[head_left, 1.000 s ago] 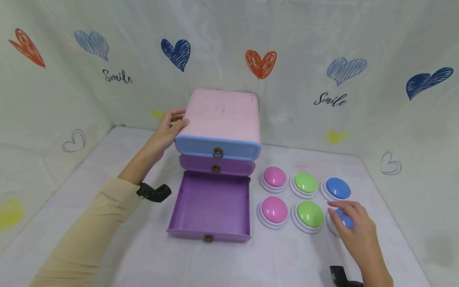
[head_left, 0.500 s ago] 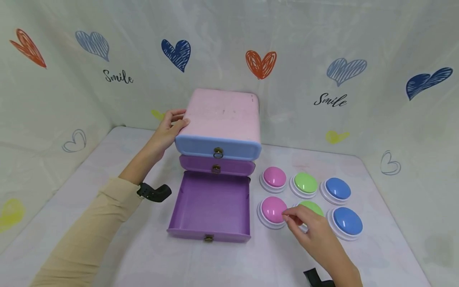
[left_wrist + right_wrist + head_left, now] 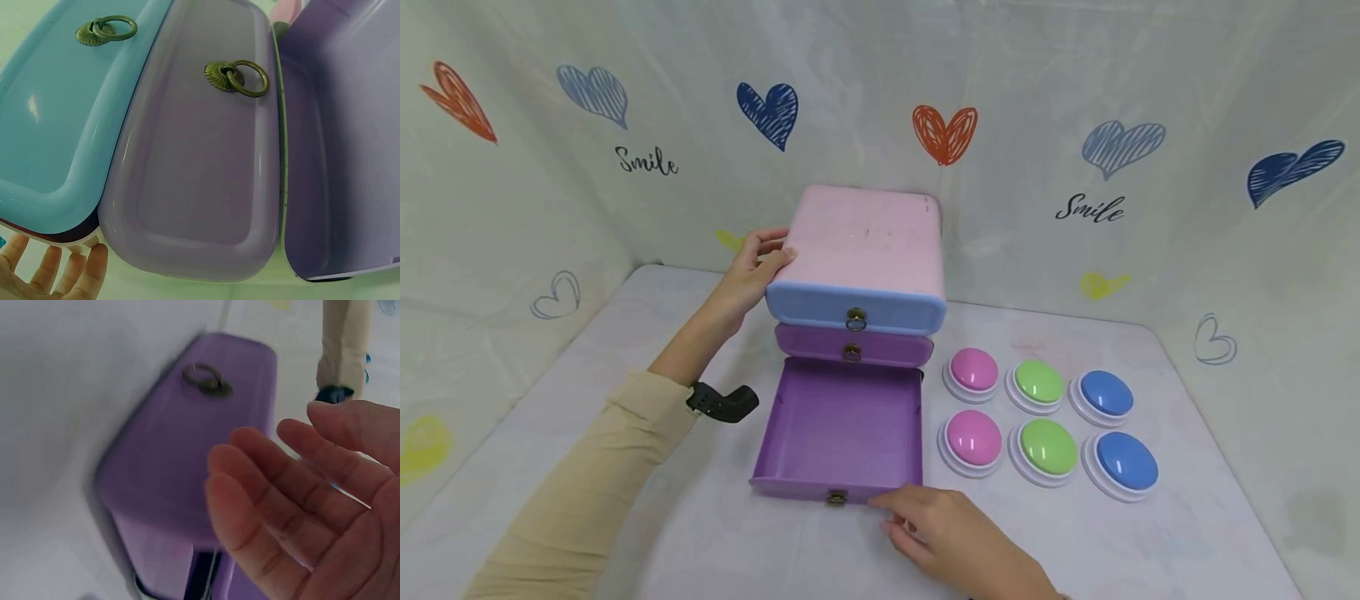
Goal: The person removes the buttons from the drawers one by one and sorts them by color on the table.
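Note:
A small chest with a pink top (image 3: 865, 242) stands at the back middle. Its blue top drawer (image 3: 805, 308) and purple middle drawer (image 3: 812, 343) are pushed in, each with a brass ring pull. The purple bottom drawer (image 3: 842, 425) is pulled far out and holds nothing. My left hand (image 3: 752, 271) rests against the chest's left side, fingers extended along it in the left wrist view. My right hand (image 3: 962, 533), fingers loosely bent and holding nothing, is at the right front corner of the bottom drawer, to the right of its ring pull (image 3: 837, 498).
Right of the chest stand two rows of dome push buttons on white bases: pink (image 3: 973, 437), green (image 3: 1048, 447) and blue (image 3: 1126, 461). A white cloth (image 3: 857, 133) printed with hearts hangs behind the table (image 3: 700, 533).
My right hand has moved left from over the front blue button, past the green and pink ones, to the bottom drawer's front. My left hand has stayed on the chest.

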Demonstrator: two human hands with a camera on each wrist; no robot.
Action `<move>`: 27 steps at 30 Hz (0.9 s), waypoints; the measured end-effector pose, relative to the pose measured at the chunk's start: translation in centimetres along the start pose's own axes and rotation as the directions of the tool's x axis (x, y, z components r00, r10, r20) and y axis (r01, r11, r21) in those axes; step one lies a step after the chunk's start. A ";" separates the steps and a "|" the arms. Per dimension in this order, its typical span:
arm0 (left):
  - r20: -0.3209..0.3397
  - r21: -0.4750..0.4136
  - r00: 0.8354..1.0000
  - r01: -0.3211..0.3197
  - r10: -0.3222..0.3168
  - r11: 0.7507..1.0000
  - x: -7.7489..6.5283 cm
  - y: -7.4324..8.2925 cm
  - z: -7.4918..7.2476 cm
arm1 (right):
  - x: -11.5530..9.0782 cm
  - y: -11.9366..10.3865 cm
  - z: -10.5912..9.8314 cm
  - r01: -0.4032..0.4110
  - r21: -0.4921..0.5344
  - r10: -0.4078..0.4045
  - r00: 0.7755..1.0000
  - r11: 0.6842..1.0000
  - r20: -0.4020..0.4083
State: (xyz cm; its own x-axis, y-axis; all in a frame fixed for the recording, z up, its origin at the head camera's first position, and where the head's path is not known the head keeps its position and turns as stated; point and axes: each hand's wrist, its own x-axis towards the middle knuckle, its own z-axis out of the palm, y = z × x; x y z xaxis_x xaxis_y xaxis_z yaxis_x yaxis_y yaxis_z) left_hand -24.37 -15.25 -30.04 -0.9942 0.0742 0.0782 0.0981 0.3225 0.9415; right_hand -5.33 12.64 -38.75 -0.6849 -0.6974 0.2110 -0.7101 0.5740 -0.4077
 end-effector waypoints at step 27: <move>0.003 0.002 1.000 -0.008 0.008 1.000 0.0 0.0 0.0 | 2.5 -1.5 4.7 0.041 -0.286 0.009 0.985 0.957 0.173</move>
State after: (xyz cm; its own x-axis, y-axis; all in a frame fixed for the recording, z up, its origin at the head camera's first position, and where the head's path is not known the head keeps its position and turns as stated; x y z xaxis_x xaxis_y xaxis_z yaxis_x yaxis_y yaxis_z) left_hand -24.37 -15.24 -30.04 -0.9932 0.0799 0.0841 0.1057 0.3239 0.9402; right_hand -5.24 8.03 -41.81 -0.6528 -0.7559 0.0501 -0.7548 0.6434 -0.1274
